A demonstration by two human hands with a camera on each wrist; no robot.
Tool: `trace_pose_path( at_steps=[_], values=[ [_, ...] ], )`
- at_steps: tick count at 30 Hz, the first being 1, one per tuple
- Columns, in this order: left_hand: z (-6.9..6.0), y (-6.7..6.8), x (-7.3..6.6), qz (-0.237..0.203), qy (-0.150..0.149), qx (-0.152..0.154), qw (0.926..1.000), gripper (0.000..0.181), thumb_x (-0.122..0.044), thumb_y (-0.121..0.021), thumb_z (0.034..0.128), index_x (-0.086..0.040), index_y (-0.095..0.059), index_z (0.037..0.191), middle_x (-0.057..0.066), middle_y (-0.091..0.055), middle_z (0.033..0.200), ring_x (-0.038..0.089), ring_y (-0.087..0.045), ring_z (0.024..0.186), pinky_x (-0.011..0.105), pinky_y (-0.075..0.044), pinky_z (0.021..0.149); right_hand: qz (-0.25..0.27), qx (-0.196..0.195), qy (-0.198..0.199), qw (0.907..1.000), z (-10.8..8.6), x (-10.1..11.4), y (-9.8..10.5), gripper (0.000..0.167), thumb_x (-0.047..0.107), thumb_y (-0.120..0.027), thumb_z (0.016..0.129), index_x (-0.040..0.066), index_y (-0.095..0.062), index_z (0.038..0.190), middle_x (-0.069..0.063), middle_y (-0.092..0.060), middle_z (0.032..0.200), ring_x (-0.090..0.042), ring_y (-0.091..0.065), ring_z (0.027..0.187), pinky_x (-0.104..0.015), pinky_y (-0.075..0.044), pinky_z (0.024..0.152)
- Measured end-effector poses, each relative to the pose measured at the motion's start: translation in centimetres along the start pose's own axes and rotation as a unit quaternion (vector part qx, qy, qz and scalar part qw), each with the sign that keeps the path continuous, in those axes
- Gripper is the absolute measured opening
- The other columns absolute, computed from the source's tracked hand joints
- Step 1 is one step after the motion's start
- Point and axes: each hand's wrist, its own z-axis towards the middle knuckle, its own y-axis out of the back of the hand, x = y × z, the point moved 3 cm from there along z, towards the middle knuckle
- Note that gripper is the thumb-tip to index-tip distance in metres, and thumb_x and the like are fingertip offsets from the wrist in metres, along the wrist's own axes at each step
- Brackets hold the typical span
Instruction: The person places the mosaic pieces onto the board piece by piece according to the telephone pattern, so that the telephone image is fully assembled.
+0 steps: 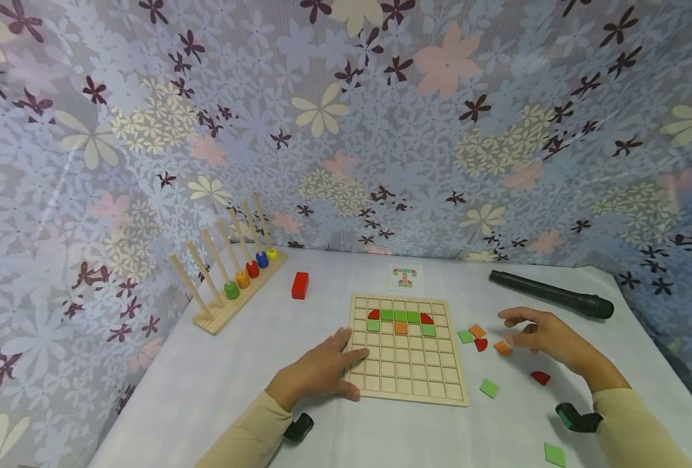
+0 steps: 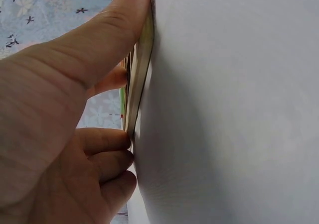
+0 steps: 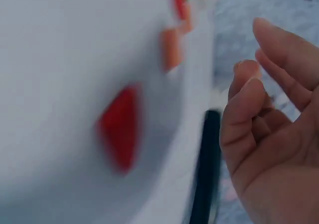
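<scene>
A wooden grid board [image 1: 404, 370] lies flat, with green, red and orange tiles in its upper rows. My left hand [image 1: 319, 367] rests at the board's left edge, index finger over the grid; in the left wrist view the fingertips of the left hand [image 2: 75, 109] touch the board's side [image 2: 139, 79]. My right hand [image 1: 550, 338] hovers right of the board, fingers slightly bent and holding nothing, close to an orange tile [image 1: 503, 348]. In the right wrist view the right hand [image 3: 274, 119] is beside a blurred red tile [image 3: 121, 129] and an orange one [image 3: 171, 49].
Behind the board lies a pattern card [image 1: 406, 278]. A red block [image 1: 300, 285] and a pegged wooden stand [image 1: 240, 292] are at the left. A black microphone [image 1: 550, 294] lies at the back right. Loose tiles, including a green one [image 1: 488, 388], lie right of the board.
</scene>
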Motion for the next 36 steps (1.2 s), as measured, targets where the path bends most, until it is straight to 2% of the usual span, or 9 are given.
trace_pose_path(
  at_steps=[3,5,7,10,16,20,26,31,36],
  values=[
    [-0.1,0.0,0.0,0.000,-0.003,-0.001,1.0000,0.087,-0.057,-0.079,0.0783,-0.031,-0.047,0.154,0.014,-0.022,0.169,0.030,-0.018,0.157,0.045,-0.030,0.122,-0.043,0.020,-0.008,0.9988,0.0,-1.8,-0.2,0.063,0.028,-0.079,0.089,0.003,-0.056,0.142,-0.020,-0.058,0.130,-0.026,-0.060,0.096,-0.037,-0.054,0.072],
    [-0.1,-0.1,0.0,0.001,-0.006,-0.002,1.0000,0.086,-0.057,-0.079,0.0786,-0.031,-0.047,0.154,0.015,-0.022,0.169,0.030,-0.018,0.157,0.045,-0.030,0.122,-0.074,0.029,-0.004,0.9968,0.0,-2.6,-0.4,0.063,0.029,-0.080,0.088,0.003,-0.058,0.140,-0.021,-0.060,0.132,-0.032,-0.062,0.105,-0.043,-0.056,0.083],
    [-0.1,-0.2,0.0,0.000,-0.007,-0.002,1.0000,0.087,-0.057,-0.079,0.0784,-0.031,-0.047,0.154,0.014,-0.022,0.169,0.029,-0.018,0.157,0.045,-0.030,0.122,-0.093,0.038,0.007,0.9949,0.1,-3.1,-0.5,0.060,0.029,-0.080,0.088,0.002,-0.060,0.139,-0.022,-0.059,0.134,-0.039,-0.059,0.116,-0.052,-0.054,0.092],
    [0.0,-0.2,0.1,-0.001,-0.005,-0.001,1.0000,0.087,-0.057,-0.080,0.0783,-0.031,-0.047,0.154,0.014,-0.022,0.169,0.029,-0.018,0.157,0.044,-0.030,0.122,-0.102,0.043,0.015,0.9937,0.2,-3.3,-0.7,0.054,0.028,-0.079,0.089,0.005,-0.064,0.135,-0.021,-0.059,0.134,-0.044,-0.055,0.124,-0.059,-0.049,0.098],
    [0.0,-0.2,0.0,-0.003,0.007,0.003,1.0000,0.087,-0.057,-0.080,0.0784,-0.032,-0.045,0.155,0.012,-0.021,0.169,0.028,-0.017,0.157,0.044,-0.029,0.123,-0.114,0.033,0.014,0.9928,0.3,-3.4,-0.8,0.040,0.028,-0.078,0.090,0.011,-0.071,0.126,-0.011,-0.062,0.124,-0.034,-0.057,0.117,-0.052,-0.051,0.094],
    [0.0,-0.2,0.0,-0.004,0.007,0.003,1.0000,0.087,-0.056,-0.080,0.0782,-0.032,-0.046,0.155,0.013,-0.021,0.169,0.028,-0.018,0.157,0.044,-0.029,0.122,-0.127,0.023,0.013,0.9916,0.4,-3.4,-0.9,0.039,0.032,-0.078,0.090,0.011,-0.072,0.122,-0.009,-0.063,0.120,-0.030,-0.057,0.113,-0.051,-0.051,0.093],
    [0.0,-0.1,0.0,-0.004,0.001,-0.001,1.0000,0.086,-0.055,-0.081,0.0780,-0.031,-0.047,0.154,0.014,-0.022,0.169,0.028,-0.018,0.157,0.044,-0.029,0.123,-0.140,0.010,0.009,0.9901,0.3,-3.5,-0.9,0.041,0.037,-0.077,0.091,0.008,-0.069,0.120,-0.007,-0.063,0.112,-0.022,-0.056,0.099,-0.041,-0.051,0.082],
    [0.0,0.0,-0.1,-0.003,0.002,0.000,1.0000,0.087,-0.056,-0.080,0.0781,-0.032,-0.047,0.154,0.013,-0.021,0.169,0.029,-0.018,0.157,0.045,-0.029,0.122,-0.123,-0.010,-0.006,0.9923,0.2,-3.7,-0.8,0.037,0.033,-0.073,0.095,0.005,-0.067,0.119,-0.005,-0.065,0.105,-0.019,-0.057,0.091,-0.032,-0.050,0.073],
    [0.0,0.0,-0.1,-0.004,0.004,0.001,1.0000,0.087,-0.056,-0.080,0.0778,-0.032,-0.047,0.154,0.013,-0.021,0.169,0.029,-0.018,0.157,0.045,-0.030,0.122,-0.054,-0.012,-0.043,0.9975,0.0,-3.6,-0.5,0.042,0.028,-0.070,0.096,-0.001,-0.062,0.125,-0.009,-0.066,0.106,-0.022,-0.056,0.083,-0.032,-0.051,0.062]
  ],
)
